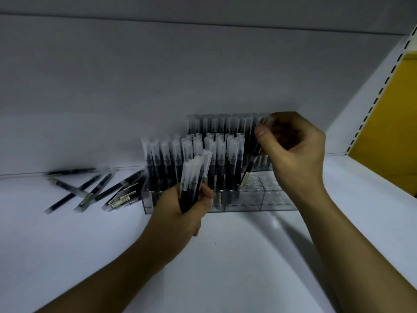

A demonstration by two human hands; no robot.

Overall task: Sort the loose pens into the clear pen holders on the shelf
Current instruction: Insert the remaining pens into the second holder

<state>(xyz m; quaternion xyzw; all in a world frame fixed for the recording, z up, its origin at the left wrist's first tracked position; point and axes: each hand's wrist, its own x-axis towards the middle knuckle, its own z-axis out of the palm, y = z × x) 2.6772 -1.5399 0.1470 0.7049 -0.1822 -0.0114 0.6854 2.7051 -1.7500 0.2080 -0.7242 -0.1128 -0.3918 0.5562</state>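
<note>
A clear pen holder (pixel 255 201) stands on the white shelf, its left part filled with upright dark pens with frosted caps (pixel 216 159). A second filled holder (pixel 225 124) stands behind it against the back wall. My left hand (pixel 180 213) grips a bundle of several pens (pixel 195 177) upright in front of the holder. My right hand (pixel 291 145) pinches a single pen (pixel 251 164) at its top end, tilted, its lower tip over the holder's open holes on the right. Loose pens (pixel 94 190) lie scattered to the left.
The white shelf (pixel 237 256) runs toward me. A white back wall (pixel 158 86) rises behind the holders. At the right, a slotted white upright (pixel 383 86) borders a yellow panel (pixel 392 123).
</note>
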